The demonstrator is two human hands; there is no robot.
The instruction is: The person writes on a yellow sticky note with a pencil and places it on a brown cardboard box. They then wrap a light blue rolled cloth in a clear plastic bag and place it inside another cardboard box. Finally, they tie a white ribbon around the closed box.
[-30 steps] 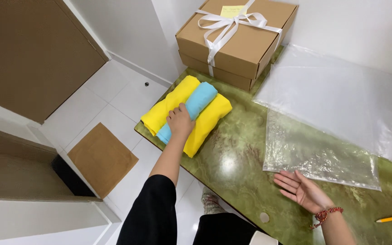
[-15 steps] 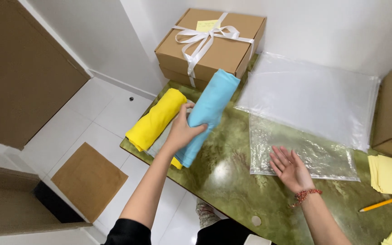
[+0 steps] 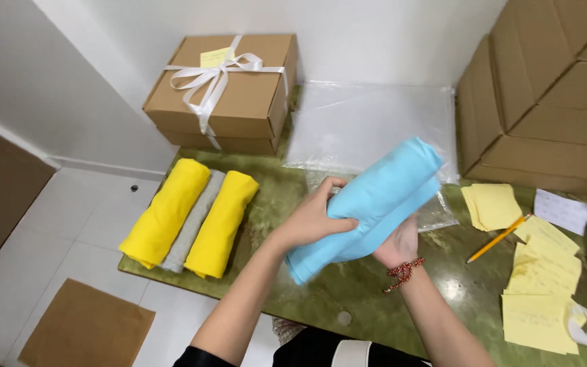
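I am seeing the blue roll [image 3: 375, 204] being held above the green table [image 3: 307, 299], tilted, its high end toward the stacked cartons [image 3: 545, 95]. The left hand [image 3: 317, 217] is clamping it from the top, fingers curled over the cloth. The right hand [image 3: 397, 243] is cupping it from beneath, a red bracelet [image 3: 402, 272] hanging at the wrist. Clear bags [image 3: 368, 126] are lying just behind the roll. To the left, two yellow rolls [image 3: 191, 214] are flanking a grey roll [image 3: 195, 221], touching. A ribboned box [image 3: 229, 92] is sitting behind them. Yellow notes [image 3: 535, 299] and a pencil [image 3: 497, 238] are lying to the right.
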